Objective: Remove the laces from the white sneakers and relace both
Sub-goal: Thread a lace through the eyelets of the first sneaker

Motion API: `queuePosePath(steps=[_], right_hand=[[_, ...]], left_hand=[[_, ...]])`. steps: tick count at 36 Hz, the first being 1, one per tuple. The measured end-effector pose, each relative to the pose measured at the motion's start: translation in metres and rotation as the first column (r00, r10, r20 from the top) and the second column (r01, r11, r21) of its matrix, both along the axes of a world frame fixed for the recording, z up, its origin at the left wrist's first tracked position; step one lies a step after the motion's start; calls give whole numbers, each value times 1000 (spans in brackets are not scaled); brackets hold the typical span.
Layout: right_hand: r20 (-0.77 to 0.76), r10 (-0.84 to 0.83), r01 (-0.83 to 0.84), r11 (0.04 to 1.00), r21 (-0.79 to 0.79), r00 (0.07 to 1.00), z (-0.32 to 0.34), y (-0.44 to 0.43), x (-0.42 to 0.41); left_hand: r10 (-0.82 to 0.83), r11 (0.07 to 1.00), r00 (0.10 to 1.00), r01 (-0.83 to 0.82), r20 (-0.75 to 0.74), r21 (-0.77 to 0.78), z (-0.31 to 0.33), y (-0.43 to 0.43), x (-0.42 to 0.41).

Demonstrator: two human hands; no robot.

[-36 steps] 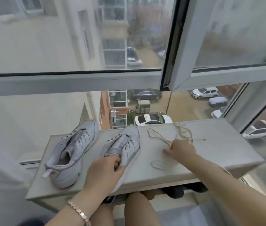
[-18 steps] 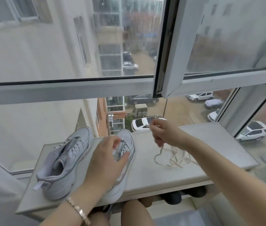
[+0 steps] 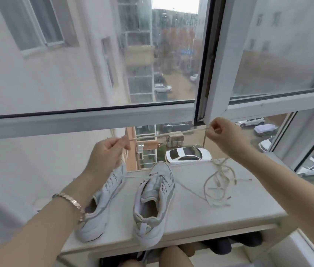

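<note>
From my remote seat, the lace is what I watch first: a short stretch of it runs taut in the air between the two hands, above the far edge of the tabletop. The left hand is raised with its fingers curled and pinches one end between thumb and forefinger. The right hand sits a little higher and further out, pinching the lace the same way, its other fingers folded in. Both wrists are bent and both forearms reach forward from the lower corners of the view. There is a bracelet on the left wrist.

Below the right hand the lace drops into a loose tangle on the right part of the tabletop, and one strand trails from there toward the right sneaker. That sneaker lies toe toward the window and its heel reaches over the near edge. I see no lace across its tongue. The left sneaker lies just beside it, partly behind the left forearm, with its heel close to the same edge. I cannot tell how far it is laced.

A bare strip of tabletop lies between the right sneaker and the tangle, and more toward the near right corner. The far edge meets the glass under the window frame. A white car is parked outside, far below.
</note>
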State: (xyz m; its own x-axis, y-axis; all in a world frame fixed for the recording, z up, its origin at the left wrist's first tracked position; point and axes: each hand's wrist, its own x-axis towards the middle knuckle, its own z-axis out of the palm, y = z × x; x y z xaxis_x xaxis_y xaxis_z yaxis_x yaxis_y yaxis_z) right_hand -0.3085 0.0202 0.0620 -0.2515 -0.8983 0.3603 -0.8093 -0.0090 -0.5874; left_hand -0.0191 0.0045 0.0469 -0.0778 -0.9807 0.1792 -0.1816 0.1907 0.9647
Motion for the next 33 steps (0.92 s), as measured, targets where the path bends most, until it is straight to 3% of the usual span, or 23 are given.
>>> queuePosePath(steps=[4,7,10,12,13,16,18,20,22,28,31,33], right_hand=[[-20,-151,150,989,-12,988,-19,2,-21],[-119,-196,195,981,-17,973,-28,2,-20],[-299,-230,250,968,32,926,-28,1,-11],[-465,-140,256,946,196,874,-24,0,0],[-474,-67,210,944,256,878,-22,0,7],[-287,220,-166,966,201,932,-8,8,37],[-14,446,-437,882,177,895,6,15,62],[196,547,-579,789,206,814,14,16,80],[281,559,-615,768,179,780,17,17,91],[170,358,-373,926,62,918,10,16,58],[181,110,-136,981,136,977,-16,5,19],[66,-51,36,975,220,996,-35,1,-2]], left_hand=[[270,962,963,-269,-19,39,-5,-9,46],[341,934,940,-341,18,105,-11,-8,60],[279,940,960,-274,4,202,-10,-3,50],[163,958,983,-138,-84,253,-2,2,36],[93,964,989,-60,-117,258,5,5,28],[-137,965,987,153,-87,212,24,11,4],[-251,950,968,252,-27,184,34,14,-13],[-311,942,950,305,18,139,40,16,-30],[-333,941,941,327,57,88,42,15,-41],[-249,968,927,249,281,37,23,0,-23],[-202,979,883,186,424,80,2,-6,-3],[-179,982,864,130,470,134,-13,-11,8]])
